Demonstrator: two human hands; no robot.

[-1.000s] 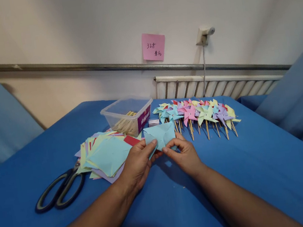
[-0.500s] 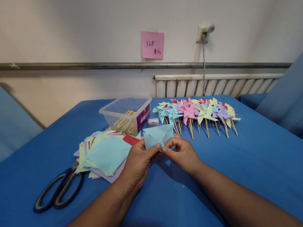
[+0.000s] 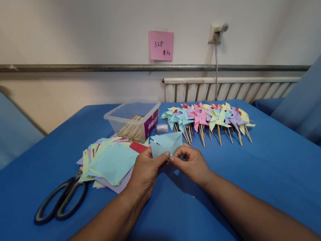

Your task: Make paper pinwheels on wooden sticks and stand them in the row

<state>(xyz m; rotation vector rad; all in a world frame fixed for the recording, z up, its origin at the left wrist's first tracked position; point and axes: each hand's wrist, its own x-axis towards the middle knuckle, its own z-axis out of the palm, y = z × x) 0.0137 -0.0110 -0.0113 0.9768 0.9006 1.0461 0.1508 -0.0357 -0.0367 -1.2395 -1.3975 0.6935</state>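
Note:
Between my hands, above the blue cloth, is a light-blue sheet of paper (image 3: pixel 166 141) with its corners folded in toward the middle. My left hand (image 3: pixel 147 166) is closed on its left side, thumb pressed near the lower centre. Closed on the lower right part, my right hand (image 3: pixel 191 162) has its thumb beside the other thumb. What the fingers do behind the paper is hidden. Just left of my left hand lies a stack of coloured paper squares (image 3: pixel 111 164), light blue on top. The black-handled scissors (image 3: pixel 62 197) have their blades under that stack.
A clear plastic box (image 3: pixel 132 120) holds several thin wooden sticks. Several finished paper pinwheels (image 3: pixel 201 118) lie at the back right. A small pale box (image 3: pixel 161 128) sits between. Beyond the table (image 3: pixel 263 185) are a radiator (image 3: pixel 192 87) and a wall rail (image 3: pixel 104 67).
Almost nothing differs. Both hands keep hold of the folded paper, with the thumbs still at its lower centre; the view has shifted very slightly.

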